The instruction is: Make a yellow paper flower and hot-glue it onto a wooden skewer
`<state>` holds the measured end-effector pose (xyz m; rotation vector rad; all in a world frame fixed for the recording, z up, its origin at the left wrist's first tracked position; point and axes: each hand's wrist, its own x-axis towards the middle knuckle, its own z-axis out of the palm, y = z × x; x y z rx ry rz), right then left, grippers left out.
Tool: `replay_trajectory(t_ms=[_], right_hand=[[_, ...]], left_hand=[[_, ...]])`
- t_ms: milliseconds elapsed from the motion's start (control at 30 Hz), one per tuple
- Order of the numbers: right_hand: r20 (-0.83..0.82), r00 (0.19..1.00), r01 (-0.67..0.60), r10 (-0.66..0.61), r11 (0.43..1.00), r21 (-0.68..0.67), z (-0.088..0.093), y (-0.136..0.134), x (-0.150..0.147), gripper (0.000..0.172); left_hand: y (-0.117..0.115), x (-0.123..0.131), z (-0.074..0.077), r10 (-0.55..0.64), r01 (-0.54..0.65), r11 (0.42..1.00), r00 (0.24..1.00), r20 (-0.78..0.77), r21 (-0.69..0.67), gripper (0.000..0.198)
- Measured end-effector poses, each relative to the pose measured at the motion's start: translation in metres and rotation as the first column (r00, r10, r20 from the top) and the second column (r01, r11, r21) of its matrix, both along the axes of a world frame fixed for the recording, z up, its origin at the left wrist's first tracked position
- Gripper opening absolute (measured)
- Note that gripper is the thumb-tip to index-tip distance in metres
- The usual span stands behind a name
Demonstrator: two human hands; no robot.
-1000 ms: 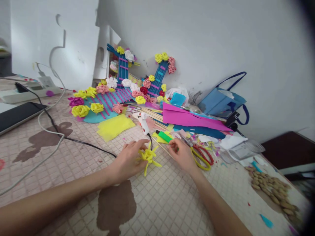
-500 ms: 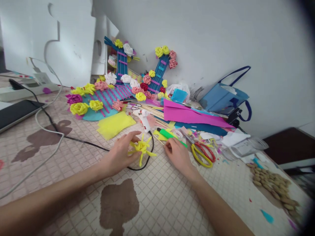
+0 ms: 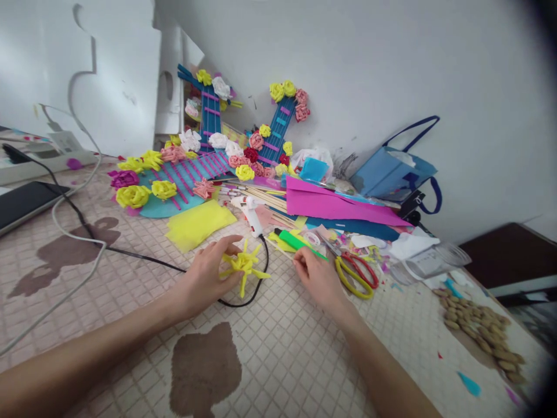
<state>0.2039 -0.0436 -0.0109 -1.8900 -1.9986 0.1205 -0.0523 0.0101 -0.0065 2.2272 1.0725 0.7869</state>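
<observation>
My left hand (image 3: pixel 209 276) pinches a yellow paper flower (image 3: pixel 245 266) with several thin, pointed petals spreading outward. Just above the checked tablecloth, my right hand (image 3: pixel 317 276) has its fingers curled together; whatever lies between them, if anything, is hidden. Right behind those fingers lies a green highlighter (image 3: pixel 293 238) with a black end, partly covered by the hand. Beyond the flower rests a white glue gun (image 3: pixel 250 213), its black cord (image 3: pixel 266 261) looping round behind the flower. Scissors (image 3: pixel 354 276) with yellow and red handles sit to the right of my right hand.
Yellow crepe paper (image 3: pixel 201 224), wooden sticks (image 3: pixel 270 197) and a magenta sheet (image 3: pixel 335 203) lie farther back. Flower-covered blue guitar shapes (image 3: pixel 174 183) lean by the wall. A blue bag (image 3: pixel 387 171) and peanuts (image 3: pixel 478 328) are at right; a phone (image 3: pixel 28 206) and cables (image 3: pixel 65 217) at left.
The whole view has shifted slightly, so most things sit a little farther left. My left hand still holds the flower, and my right hand keeps its curled pose by the highlighter.
</observation>
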Motion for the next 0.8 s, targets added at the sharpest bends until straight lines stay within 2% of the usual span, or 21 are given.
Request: replay_trajectory(t_ms=[233,367,467,567,633,700,800], right_hand=[[0.099,0.990,0.093,-0.099,0.994,0.064,-0.003,0.001,-0.009,0.007],[0.095,0.990,0.095,-0.102,0.992,0.082,-0.004,0.002,-0.007,0.006],[-0.001,0.998,0.058,-0.059,0.985,0.159,0.000,0.002,-0.007,0.007],[-0.168,0.981,-0.040,0.095,0.953,0.301,0.006,-0.001,-0.009,0.017],[-0.291,0.922,-0.138,0.257,0.918,0.372,0.011,-0.006,-0.014,0.022],[-0.421,0.819,-0.225,0.389,0.894,0.388,0.016,-0.015,-0.023,0.024],[-0.634,0.616,-0.317,0.467,0.884,0.343,0.032,-0.031,-0.045,0.017]], left_hand=[[0.003,-0.001,0.000,0.010,-0.010,1.000,1.000,0.010,0.014,0.052],[0.006,-0.002,-0.003,0.011,-0.011,1.000,1.000,0.018,0.020,0.052],[0.006,-0.002,-0.004,0.017,-0.017,1.000,1.000,0.023,0.026,0.052],[0.005,-0.002,-0.004,0.020,-0.021,0.999,1.000,0.024,0.036,0.053],[0.005,-0.002,-0.003,0.021,-0.022,0.999,1.000,0.023,0.040,0.052],[0.004,-0.002,-0.003,0.020,-0.021,0.999,0.999,0.025,0.047,0.052],[0.004,-0.002,-0.003,0.010,-0.011,0.998,1.000,0.026,0.064,0.052]])
